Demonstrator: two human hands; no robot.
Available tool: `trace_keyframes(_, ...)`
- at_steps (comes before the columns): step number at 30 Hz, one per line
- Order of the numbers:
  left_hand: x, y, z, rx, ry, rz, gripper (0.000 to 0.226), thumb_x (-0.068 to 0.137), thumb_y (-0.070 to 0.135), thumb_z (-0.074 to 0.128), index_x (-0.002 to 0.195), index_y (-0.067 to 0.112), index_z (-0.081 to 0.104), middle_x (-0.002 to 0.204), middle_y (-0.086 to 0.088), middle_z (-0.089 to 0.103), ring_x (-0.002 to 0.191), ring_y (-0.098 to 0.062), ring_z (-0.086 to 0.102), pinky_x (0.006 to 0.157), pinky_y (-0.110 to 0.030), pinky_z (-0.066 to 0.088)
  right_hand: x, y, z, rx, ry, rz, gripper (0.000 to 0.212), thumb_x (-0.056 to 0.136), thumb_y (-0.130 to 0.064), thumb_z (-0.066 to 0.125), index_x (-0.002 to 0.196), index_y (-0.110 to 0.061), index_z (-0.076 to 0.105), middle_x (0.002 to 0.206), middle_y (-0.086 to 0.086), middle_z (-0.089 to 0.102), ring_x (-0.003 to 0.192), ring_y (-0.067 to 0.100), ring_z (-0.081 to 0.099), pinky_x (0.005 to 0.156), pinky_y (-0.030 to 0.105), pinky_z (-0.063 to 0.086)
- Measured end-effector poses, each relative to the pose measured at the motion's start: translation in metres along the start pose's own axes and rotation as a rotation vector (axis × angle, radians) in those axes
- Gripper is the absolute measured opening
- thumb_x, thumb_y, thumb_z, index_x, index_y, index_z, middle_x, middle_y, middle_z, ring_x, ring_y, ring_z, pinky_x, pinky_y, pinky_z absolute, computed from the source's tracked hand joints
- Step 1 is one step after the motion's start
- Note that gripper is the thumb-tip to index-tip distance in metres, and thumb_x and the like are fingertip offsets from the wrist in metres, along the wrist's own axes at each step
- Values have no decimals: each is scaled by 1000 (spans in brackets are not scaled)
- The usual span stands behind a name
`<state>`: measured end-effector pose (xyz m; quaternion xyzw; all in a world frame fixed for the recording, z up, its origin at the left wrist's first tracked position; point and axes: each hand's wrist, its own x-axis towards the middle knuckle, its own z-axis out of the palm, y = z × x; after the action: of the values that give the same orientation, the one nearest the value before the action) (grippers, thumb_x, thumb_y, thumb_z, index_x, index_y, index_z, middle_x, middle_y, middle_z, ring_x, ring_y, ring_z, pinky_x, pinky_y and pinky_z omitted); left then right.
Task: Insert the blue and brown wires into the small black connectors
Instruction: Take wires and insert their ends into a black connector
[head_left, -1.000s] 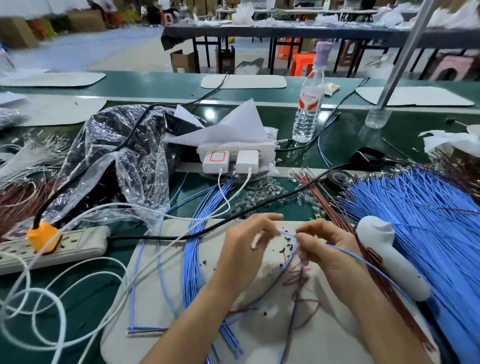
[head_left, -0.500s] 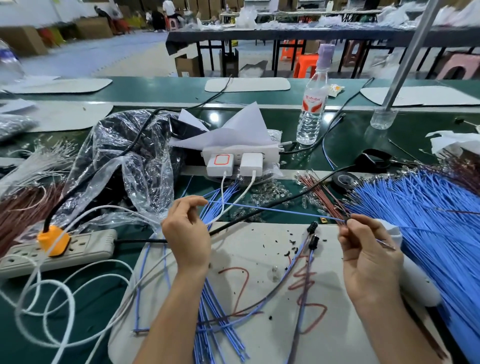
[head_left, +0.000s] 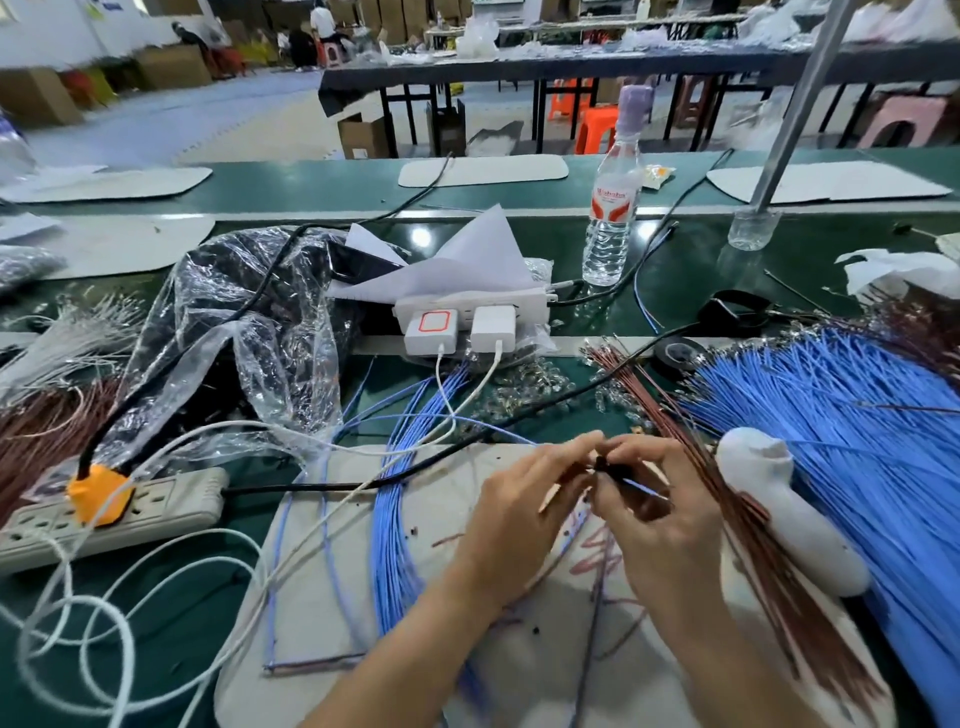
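One small black connector (head_left: 607, 466), blurred, blue wire (head_left: 644, 491) trailing.

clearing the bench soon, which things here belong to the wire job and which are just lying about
Job: black connector, pinched between left hand and right hand; blue wires; brown wires.
Lying about: water bottle; power strip; chargers; plastic bag.

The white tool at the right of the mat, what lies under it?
The white tool lies on the brown wires and the edge of the blue wire pile. Its body hides whatever else is beneath.
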<state>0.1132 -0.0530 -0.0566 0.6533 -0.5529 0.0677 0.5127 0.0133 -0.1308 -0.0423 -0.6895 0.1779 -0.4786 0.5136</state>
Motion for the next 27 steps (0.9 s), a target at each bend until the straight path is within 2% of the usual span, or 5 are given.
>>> trace_keyframes(5,3,-15,-8,105,178,-84,15,85,-4,64,96,4,69,78,-1,66,72,-6,60,69,-15,48,4,-3,-4,208,161,87,47,80,15,62,85,-32,57,84,0,68,62,17,64,61,23,54)
trace_keyframes(13,1,-2,-7,-43,34,20,25,89,7,63,114,12,62,109,1,65,81,1,58,73,-8,43,-6,4,2,-233,67,-247,33,82,-13,68,108,-28,55,94,-12,64,77,5,63,72,22,53)
trace_keyframes(19,-3,1,-6,-284,118,-164,15,86,4,64,101,7,66,89,2,70,79,-3,68,72,-16,53,-10,5,2,-41,-32,-212,39,87,-18,67,120,-36,54,109,-16,67,92,10,69,79,19,54)
trace_keyframes(22,-3,4,-6,-422,67,-256,19,86,0,61,100,12,64,91,1,70,82,-11,70,74,-22,55,-10,5,2,-52,-61,-163,41,85,-13,66,117,-38,60,103,-16,68,87,10,69,66,13,55)
trace_keyframes(27,-4,7,-5,-507,-5,-300,13,90,5,58,102,6,61,93,-6,69,88,-21,69,80,-36,56,-6,7,1,-150,-76,-269,28,84,-9,66,109,-22,67,102,-3,64,81,11,64,63,8,50)
